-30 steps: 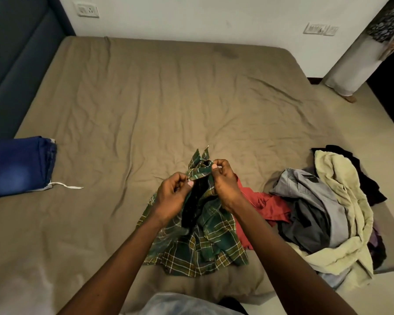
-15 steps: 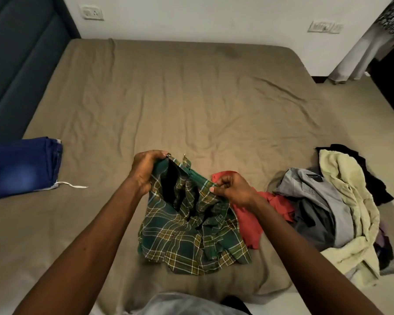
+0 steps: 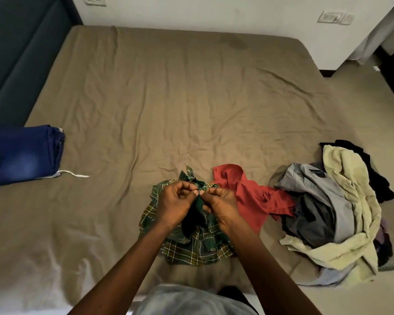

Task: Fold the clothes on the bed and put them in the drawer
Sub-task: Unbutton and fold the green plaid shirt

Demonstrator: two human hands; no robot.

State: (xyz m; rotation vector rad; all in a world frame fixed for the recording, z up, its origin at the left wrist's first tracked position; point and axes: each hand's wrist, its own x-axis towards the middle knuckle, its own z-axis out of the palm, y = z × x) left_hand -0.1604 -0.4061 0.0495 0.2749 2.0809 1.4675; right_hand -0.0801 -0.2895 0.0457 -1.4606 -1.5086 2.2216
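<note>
Pinching crumpled green plaid garment (image 3: 191, 248) with left hand (image 3: 175, 201) and right hand (image 3: 221, 206) close together, over wrinkled taupe bed (image 3: 168, 98), beside soft jumbled clothes pile (image 3: 346, 201).

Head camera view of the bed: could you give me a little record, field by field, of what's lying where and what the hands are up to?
Being handled: green plaid garment, bunched, its lower part resting on the bed sheet
Hands: left hand and right hand both pinch its top edge, close together
Just right of it: red garment, crumpled
Far right: pile of unfolded clothes, grey, pale yellow-green and black
Far left: folded blue jeans
Drawer: not in view
</note>
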